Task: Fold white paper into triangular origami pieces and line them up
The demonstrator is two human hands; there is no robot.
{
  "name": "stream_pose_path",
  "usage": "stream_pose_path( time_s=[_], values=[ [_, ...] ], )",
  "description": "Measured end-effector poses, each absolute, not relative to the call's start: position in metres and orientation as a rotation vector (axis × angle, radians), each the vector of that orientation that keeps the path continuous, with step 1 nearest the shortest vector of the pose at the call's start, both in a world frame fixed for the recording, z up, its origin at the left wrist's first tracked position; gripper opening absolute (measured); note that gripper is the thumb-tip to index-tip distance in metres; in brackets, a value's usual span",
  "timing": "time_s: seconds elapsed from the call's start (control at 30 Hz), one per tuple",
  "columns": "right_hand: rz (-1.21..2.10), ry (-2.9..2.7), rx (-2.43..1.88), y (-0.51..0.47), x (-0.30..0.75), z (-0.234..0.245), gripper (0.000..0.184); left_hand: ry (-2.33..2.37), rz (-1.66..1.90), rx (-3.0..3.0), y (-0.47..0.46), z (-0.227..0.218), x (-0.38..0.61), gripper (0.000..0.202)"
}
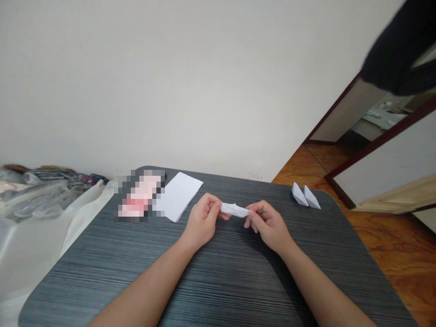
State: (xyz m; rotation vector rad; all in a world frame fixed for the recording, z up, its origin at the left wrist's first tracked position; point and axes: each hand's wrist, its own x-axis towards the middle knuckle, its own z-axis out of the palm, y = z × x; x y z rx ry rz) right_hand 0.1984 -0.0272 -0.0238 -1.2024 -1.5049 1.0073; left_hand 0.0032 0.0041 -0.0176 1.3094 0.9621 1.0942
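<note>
Between my two hands a folded white paper boat (pixel 235 209) is held just above the dark table. My left hand (pixel 204 219) pinches its left end between thumb and fingers. At the other end, my right hand (pixel 267 223) grips the tip in the same way. A small raised peak shows in the middle of the paper. Two finished-looking folded paper boats (pixel 299 195) stand side by side at the table's far right, apart from my right hand. Left of my left hand lies a stack of white paper sheets (pixel 180 195).
A blurred-out pink and white item (pixel 139 195) lies at the table's (pixel 204 281) back left. A pale wall (pixel 204 91) rises behind the table. Clear plastic-covered things (pixel 41 218) are on the left. Wooden floor (pixel 391 240) and a doorway are to the right.
</note>
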Motion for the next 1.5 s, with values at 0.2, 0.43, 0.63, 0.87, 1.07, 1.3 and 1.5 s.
stream_pose_path(
  time_s=[0.2, 0.43, 0.63, 0.87, 1.07, 1.3, 1.5],
  values=[
    [1.076, -1.627, -1.276, -0.028, 0.200, -0.022, 0.018, 1.019, 1.047, 1.452, 0.002, -0.017, 0.001, 0.020],
    [0.974, -1.681, -1.407, -0.027, 0.201, -0.020, 0.028, 0.877, 1.062, 1.312, 0.003, -0.019, 0.003, 0.019],
    [0.864, -1.750, -1.419, -0.027, 0.203, -0.016, 0.025, 0.848, 1.005, 1.311, 0.005, -0.021, 0.003, 0.020],
    [0.806, -1.867, -1.377, -0.028, 0.202, -0.012, 0.021, 0.920, 0.789, 1.485, 0.004, -0.016, 0.002, 0.022],
    [0.969, -1.730, -1.366, -0.029, 0.200, -0.015, 0.024, 0.925, 0.800, 1.455, 0.003, -0.010, 0.002, 0.021],
    [1.268, -1.513, -1.277, -0.027, 0.198, -0.017, 0.014, 0.904, 0.801, 1.436, 0.003, -0.009, 0.002, 0.021],
    [1.313, -1.574, -1.263, -0.028, 0.198, -0.016, 0.018, 0.885, 0.765, 1.455, 0.002, -0.007, 0.002, 0.022]
  ],
)
